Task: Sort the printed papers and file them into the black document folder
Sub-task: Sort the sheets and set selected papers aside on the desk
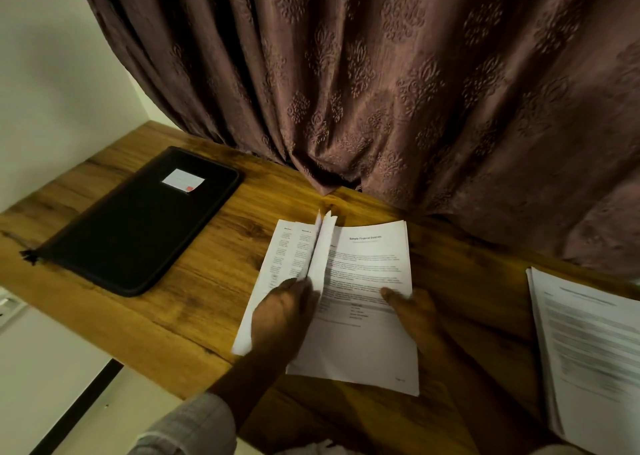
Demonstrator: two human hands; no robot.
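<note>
Wood-grain desk (207,302) | your left hand (280,319) pinches curling sheets lifted from the white printed papers (367,267) at centre | your right hand (415,316) grips their right edge, thumb on top | matte black document folder (138,226) lies flat and closed at left

A: Views logged?
B: One. Head-worn, wide-angle.
A: Facing?
B: Forward and down, from above the near edge of the wooden desk (194,302). The desk runs diagonally across the frame, and the curtain (415,74) fills the upper part.
A: Range?
B: Close. The left hand (280,316) and right hand (419,316) hold the paper stack (367,344) low centre, with the forearms entering at the bottom edge. The black folder (138,226) lies farther off, left of centre. The second pile (595,350) is cut off by the right edge.
</note>
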